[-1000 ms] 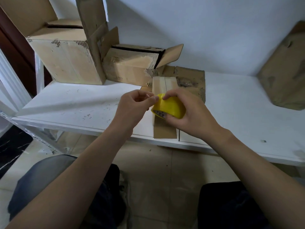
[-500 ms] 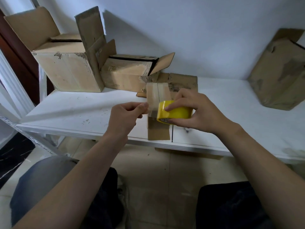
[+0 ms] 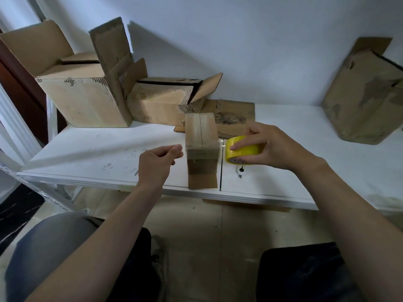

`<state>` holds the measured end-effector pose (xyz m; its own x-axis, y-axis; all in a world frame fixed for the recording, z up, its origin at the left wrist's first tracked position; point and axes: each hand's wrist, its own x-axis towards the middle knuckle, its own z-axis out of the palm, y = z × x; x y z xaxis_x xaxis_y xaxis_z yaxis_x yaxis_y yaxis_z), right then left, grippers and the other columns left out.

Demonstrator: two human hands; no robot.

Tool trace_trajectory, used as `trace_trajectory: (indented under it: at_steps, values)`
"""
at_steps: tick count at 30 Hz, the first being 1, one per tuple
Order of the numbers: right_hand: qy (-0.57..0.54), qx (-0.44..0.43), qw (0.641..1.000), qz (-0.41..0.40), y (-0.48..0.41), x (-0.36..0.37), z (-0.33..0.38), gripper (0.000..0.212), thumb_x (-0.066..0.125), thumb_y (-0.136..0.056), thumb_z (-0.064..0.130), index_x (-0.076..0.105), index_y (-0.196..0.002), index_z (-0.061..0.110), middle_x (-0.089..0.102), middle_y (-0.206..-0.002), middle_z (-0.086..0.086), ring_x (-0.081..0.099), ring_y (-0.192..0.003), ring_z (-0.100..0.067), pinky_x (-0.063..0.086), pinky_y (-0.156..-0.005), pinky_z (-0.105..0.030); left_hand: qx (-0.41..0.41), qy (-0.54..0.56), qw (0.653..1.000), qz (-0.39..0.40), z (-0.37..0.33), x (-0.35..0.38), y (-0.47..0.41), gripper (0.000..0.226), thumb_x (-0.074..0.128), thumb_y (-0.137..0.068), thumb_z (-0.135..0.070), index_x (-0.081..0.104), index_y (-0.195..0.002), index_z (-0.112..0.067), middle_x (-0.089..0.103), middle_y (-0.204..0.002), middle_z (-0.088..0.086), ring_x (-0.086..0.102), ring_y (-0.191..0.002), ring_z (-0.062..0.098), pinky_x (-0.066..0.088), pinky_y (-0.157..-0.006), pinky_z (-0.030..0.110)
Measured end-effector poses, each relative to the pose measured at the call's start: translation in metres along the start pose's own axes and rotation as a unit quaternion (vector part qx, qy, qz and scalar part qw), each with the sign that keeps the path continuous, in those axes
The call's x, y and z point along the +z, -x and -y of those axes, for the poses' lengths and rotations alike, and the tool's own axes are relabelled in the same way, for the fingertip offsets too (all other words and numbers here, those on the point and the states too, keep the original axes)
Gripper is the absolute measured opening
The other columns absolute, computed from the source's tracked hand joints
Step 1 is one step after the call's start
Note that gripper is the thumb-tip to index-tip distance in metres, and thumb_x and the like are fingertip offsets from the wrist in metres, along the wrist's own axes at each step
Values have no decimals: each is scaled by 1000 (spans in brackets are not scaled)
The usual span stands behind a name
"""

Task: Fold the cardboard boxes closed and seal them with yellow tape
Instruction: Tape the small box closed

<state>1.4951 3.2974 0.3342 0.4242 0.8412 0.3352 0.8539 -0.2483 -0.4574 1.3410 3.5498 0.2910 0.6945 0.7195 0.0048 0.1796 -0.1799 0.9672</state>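
The two hands, which a second ago met over the yellow tape roll (image 3: 242,150) in front of the small box (image 3: 201,136), are now spread to either side of it. The right hand (image 3: 274,149) has carried the roll to the box's 3 o'clock. It clamps the roll from above, fingers over the top and thumb underneath, low over the counter (image 3: 87,153) and just beside the box's right face.

The left hand (image 3: 159,162) has drawn away to the box's 9 o'clock. Its fingers are curled, with the thumb tip against the forefinger as if pinching. No strip shows between the hands, apart from a faint glint by the box's right top edge, so it cannot be told whether this hand holds a tape end.

The small box sits closed near the front edge of the counter, its flaps meeting along a centre seam, and no yellow tape is seen on it. The spread hands suggest that picking at the tape end is over and a length is being drawn across the box, so sealing is likely about to begin.

At 10 o'clock a large open box (image 3: 82,101) stands with its flaps up. A low box (image 3: 157,103) with one flap open lies at 11 o'clock, and neither of them is folded shut yet.
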Motion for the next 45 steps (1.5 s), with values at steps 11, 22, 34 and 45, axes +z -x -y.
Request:
trace_trajectory:
  at_steps: [11,22,34,45]
  values:
    - [33,5,999,29,-22,14,-19,27,86,-78,30,78,-104,32,57,-100,-1,50,-89,-15,43,-66,-24,14,-9,1000,-20,21,13,-25,10,73,-90,-41,71,-80,-43,71,-75,-32,62,-77,-16,48,-69,22]
    - [59,16,998,29,-19,23,-34,26,87,-76,30,78,-101,35,57,-100,-2,50,-90,-13,40,-67,-18,17,1,999,-30,31,10,-34,3,73,-90,-41,73,-91,-39,72,-78,-26,67,-76,0,55,-73,27]
    - [33,64,996,57,-37,51,-47,28,85,-79,32,78,-106,34,53,-95,8,49,-86,-10,41,-67,-20,-51,17,999,3,40,29,-44,8,69,-93,-39,70,-86,-41,72,-77,-27,65,-86,13,51,-62,24]
    - [38,53,995,80,-63,74,-34,29,82,-82,37,76,-110,30,55,-104,9,50,-95,-12,45,-72,-19,-23,-52,998,3,40,19,-72,13,59,-101,-30,70,-103,-24,73,-97,-2,68,-83,19,60,-72,33]
